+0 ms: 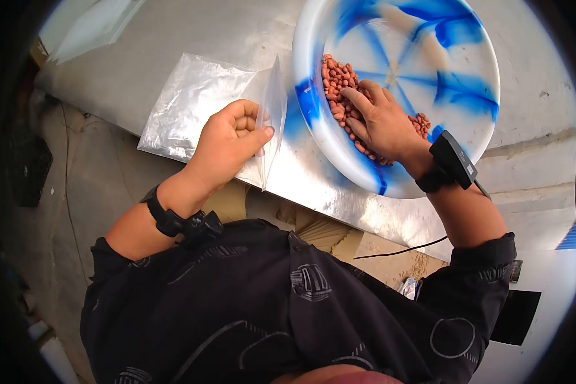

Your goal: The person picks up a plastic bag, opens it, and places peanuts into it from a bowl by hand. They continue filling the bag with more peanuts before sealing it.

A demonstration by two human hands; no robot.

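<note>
My left hand [227,141] pinches a small clear plastic bag [272,112] and holds it upright over the metal table [173,38], just left of the bowl. A white basin with blue streaks [441,83] sits tilted on the table and holds a heap of reddish peanuts [336,80] along its near left side. My right hand [381,121] lies palm down on the peanuts inside the basin, fingers curled over them. Both wrists wear black bands.
A stack of flat clear plastic bags [185,105] lies on the table under and left of my left hand. The table's front edge [339,214] runs diagonally below the basin. A black cable [403,249] lies on the sandy floor.
</note>
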